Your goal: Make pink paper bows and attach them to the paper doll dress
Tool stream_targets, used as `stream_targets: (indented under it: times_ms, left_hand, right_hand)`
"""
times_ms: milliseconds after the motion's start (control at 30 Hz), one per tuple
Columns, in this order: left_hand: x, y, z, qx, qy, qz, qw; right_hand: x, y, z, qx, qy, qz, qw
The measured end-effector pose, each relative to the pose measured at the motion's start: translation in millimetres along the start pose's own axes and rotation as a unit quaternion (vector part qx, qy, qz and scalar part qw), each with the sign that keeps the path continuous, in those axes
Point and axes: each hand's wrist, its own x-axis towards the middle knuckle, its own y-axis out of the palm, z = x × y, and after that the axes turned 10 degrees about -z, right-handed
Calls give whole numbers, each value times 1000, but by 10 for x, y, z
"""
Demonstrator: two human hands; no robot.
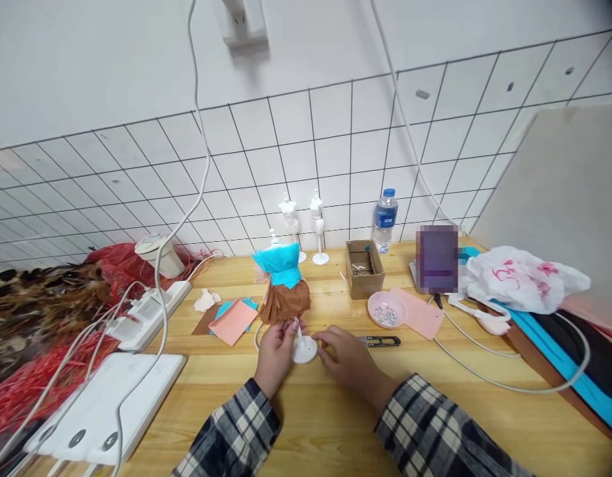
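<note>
A miniature dress-form mannequin stands on a white round base (305, 350), dressed in a turquoise paper top (285, 265) and a ruffled brown skirt (290, 301). My left hand (276, 354) is closed round the white pole just under the skirt's hem. At the right rim of the base, my right hand (346, 356) has its thumb and fingertips curled in against the edge. Behind my right hand lies a pair of small black thread snips (383, 341), partly covered. Sheets of pink paper (234, 321), turquoise and brown paper lie left of the mannequin.
Undressed white mannequins (318, 228) stand by the tiled wall. Further right are a cardboard box (365, 268), a water bottle (385, 222), a pink dish (373, 318) of small beads and a white plastic bag (522, 275). Cables, a power strip (154, 315) and a white device (117, 404) occupy the left.
</note>
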Motion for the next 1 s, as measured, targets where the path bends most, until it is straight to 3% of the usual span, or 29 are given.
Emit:
stream_targets:
  times_ms: [267,467,833,1000]
  left_hand:
    - [366,297,186,102,75,-45,991]
    - [527,431,268,142,106,-25,984]
    - [550,426,241,184,111,-4,977]
    - [478,314,116,204,106,29,973]
  right_hand:
    - [47,-74,-125,-105,18,-56,993]
    - [65,-119,-181,-133,31,-51,989]
    - [46,-68,-147,-179,6,-21,984]
    - [28,-116,-134,-187,13,-25,982]
